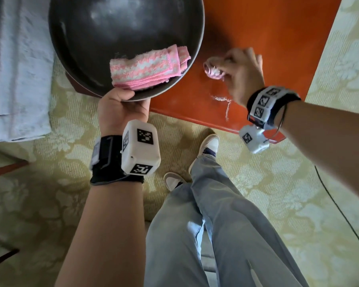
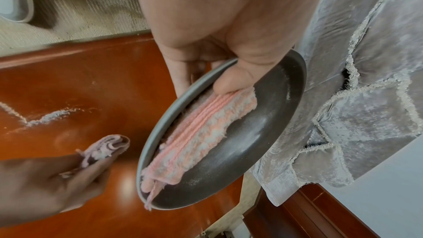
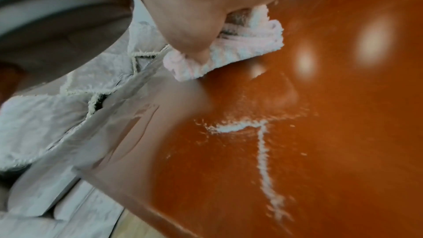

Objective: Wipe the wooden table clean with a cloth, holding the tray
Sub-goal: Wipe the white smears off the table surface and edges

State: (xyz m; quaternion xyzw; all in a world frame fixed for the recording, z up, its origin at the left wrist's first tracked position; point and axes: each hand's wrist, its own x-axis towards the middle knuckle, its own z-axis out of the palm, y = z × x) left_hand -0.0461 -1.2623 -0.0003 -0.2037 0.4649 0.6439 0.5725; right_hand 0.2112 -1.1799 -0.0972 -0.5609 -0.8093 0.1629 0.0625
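My left hand [image 1: 122,104] grips the near rim of a round dark tray [image 1: 104,34], thumb on top pressing a folded pink-and-white cloth [image 1: 147,66] that lies in it. In the left wrist view the thumb [image 2: 233,79] sits on that cloth [image 2: 203,129] inside the tray [image 2: 263,151]. My right hand [image 1: 240,73] pinches a second, bunched pink-and-white cloth [image 1: 212,70] against the orange wooden table [image 1: 267,38]. A line of white powder [image 1: 224,101] lies on the table just behind the right hand, and shows as an angled streak of powder [image 3: 263,144] in the right wrist view.
A pale grey quilted bedcover [image 1: 15,69] lies left of the tray. Patterned yellow carpet [image 1: 298,193] surrounds the table. My legs in light jeans [image 1: 205,224] and shoes stand by the table's near edge [image 1: 184,118]. A dark cable [image 1: 340,210] runs across the carpet at right.
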